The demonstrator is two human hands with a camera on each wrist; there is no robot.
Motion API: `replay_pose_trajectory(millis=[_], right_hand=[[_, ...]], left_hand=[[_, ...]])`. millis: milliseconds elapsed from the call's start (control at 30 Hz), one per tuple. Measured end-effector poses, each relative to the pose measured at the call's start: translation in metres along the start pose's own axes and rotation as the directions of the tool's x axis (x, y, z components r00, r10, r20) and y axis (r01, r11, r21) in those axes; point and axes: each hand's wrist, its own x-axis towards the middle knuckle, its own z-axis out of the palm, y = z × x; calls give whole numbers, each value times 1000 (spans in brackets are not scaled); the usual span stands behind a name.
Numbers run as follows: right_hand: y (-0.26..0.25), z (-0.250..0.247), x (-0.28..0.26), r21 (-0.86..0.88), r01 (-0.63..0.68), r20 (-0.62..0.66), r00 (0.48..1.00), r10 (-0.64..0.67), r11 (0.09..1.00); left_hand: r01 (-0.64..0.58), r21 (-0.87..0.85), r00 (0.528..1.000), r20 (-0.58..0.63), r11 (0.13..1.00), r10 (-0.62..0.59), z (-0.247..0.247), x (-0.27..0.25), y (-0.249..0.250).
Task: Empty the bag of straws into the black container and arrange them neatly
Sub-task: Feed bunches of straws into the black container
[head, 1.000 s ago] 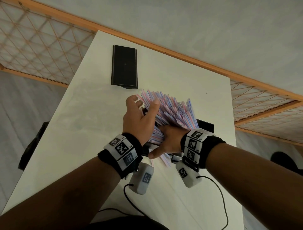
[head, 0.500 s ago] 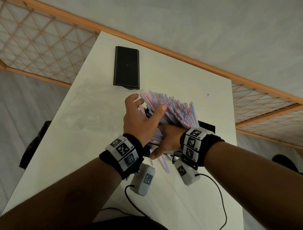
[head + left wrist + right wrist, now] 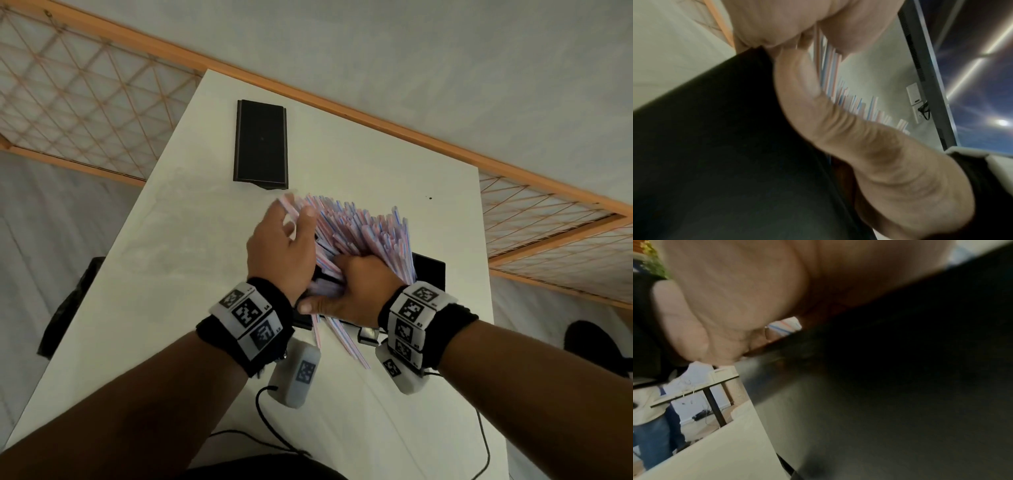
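A big fan of pink, blue and white straws (image 3: 363, 236) stands up out of the black container (image 3: 430, 274), which my hands mostly hide. My right hand (image 3: 352, 291) grips the bundle low down, thumb across its near side. My left hand (image 3: 281, 246) holds the fan's left edge, with a few straws between thumb and fingers. Several straws (image 3: 346, 342) stick out below my hands onto the table. The left wrist view shows straws (image 3: 830, 73) above the container's dark wall (image 3: 715, 146). In the right wrist view, the palm (image 3: 735, 288) hides all but a few straw ends (image 3: 785, 327).
A flat black lid (image 3: 260, 144) lies on the white table (image 3: 171, 274) toward its far left. Cables (image 3: 267, 411) trail from the wrist cameras near the front edge. A dark object (image 3: 68, 301) hangs off the table's left side. A person in jeans (image 3: 649, 434) stands beyond the table.
My left fingers and thumb have closed in on the fan's left edge. A few straws have slid further out below my hands toward me. The right hand has kept its grip.
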Motion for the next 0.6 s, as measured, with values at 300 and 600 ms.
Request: replay_pose_trajectory(millis=[300,600], right_hand=[[2,6,-25,-22,166,-180,969,-167,986],[4,-53,-92,69,195,-348,924,-159,978]], left_hand=[[27,-136,992,-115,990,-43,0,10,-2],[137,-391,980,-82,910,-183,6,8,-4]])
